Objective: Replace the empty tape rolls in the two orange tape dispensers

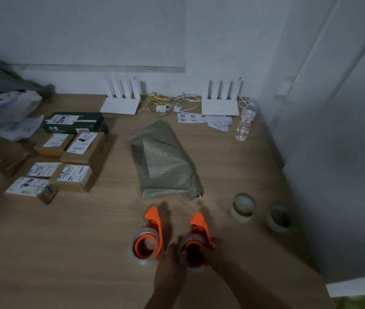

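Orange right dispenser (197, 239) gripped by both hands, left (172, 262) and right (216, 253)

Parcel-packing desk: labelled boxes (74, 175), routers (120, 104).

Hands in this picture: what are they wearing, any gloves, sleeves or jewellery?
Both the left hand and the right hand are bare, with no gloves. The forearms are bare too as far as the frame shows; no sleeve comes into view. The dim, blurred picture shows no ring, watch or bracelet, though small items would be hard to make out.
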Action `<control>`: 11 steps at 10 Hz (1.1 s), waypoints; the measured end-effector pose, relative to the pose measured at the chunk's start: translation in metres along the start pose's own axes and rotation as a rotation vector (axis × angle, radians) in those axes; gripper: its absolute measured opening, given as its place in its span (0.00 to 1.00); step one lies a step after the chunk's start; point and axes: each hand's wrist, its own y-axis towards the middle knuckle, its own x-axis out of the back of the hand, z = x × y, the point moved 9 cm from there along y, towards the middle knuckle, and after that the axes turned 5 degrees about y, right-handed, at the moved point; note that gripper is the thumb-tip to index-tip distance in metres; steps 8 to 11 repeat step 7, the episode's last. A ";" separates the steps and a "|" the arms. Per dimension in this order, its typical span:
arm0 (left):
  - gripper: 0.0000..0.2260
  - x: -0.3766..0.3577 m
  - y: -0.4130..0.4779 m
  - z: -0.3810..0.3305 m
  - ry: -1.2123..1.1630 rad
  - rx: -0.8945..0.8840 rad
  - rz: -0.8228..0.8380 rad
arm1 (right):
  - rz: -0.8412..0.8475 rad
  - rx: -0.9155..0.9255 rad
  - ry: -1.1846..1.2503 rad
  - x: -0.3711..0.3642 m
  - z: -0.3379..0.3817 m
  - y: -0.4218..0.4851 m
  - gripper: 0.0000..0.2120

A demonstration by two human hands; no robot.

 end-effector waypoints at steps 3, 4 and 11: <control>0.22 0.048 -0.035 -0.037 -0.044 -0.117 -0.153 | -0.153 0.299 -0.130 0.050 0.052 -0.055 0.17; 0.25 0.062 -0.039 -0.045 -0.084 -0.120 -0.148 | -0.190 0.365 -0.162 0.059 0.068 -0.078 0.20; 0.28 0.130 -0.065 -0.082 0.021 -0.410 -0.229 | -0.375 0.469 -0.147 0.065 0.118 -0.141 0.26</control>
